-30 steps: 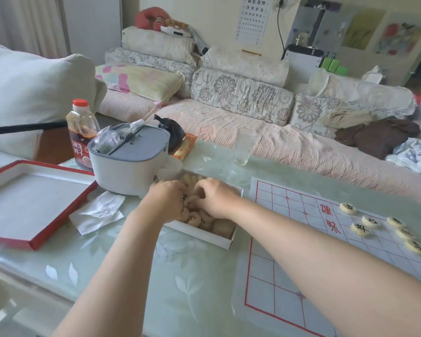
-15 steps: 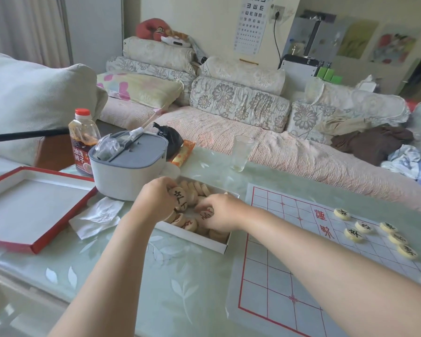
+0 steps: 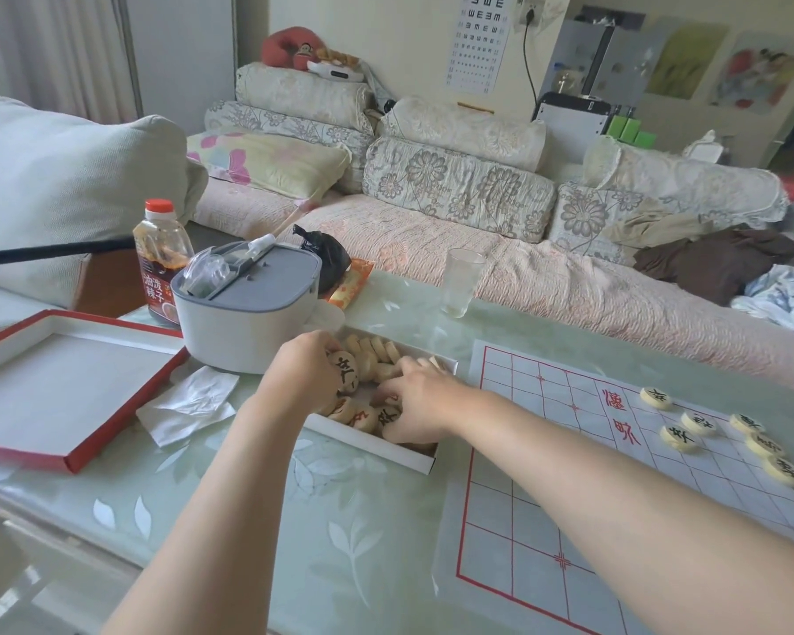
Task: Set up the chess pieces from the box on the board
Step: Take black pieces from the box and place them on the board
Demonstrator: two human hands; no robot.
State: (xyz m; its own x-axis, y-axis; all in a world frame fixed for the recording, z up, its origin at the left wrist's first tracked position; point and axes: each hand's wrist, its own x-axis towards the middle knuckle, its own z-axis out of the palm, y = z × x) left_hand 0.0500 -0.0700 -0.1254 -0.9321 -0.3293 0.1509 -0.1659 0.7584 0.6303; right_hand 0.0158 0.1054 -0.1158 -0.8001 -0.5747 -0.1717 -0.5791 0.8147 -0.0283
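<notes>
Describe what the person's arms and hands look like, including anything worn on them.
Both arms are bare along all that shows, with no sleeve in view. The left hand and right hand are bare too: no gloves, and no ring, watch, bracelet or other marking shows on the visible parts of hands or wrists. The fingertips are partly hidden among the pieces in the box.

The box (image 3: pixel 377 444) is sitting on the table (image 3: pixel 257 506), just left of the board (image 3: pixel 546 474), with loose pieces lying inside it. Six pieces (image 3: pixel 679 438) are lying on the board's far right part. Left of the box a lid (image 3: pixel 72 387) is resting, with a container (image 3: pixel 244 309) standing behind and between them.
</notes>
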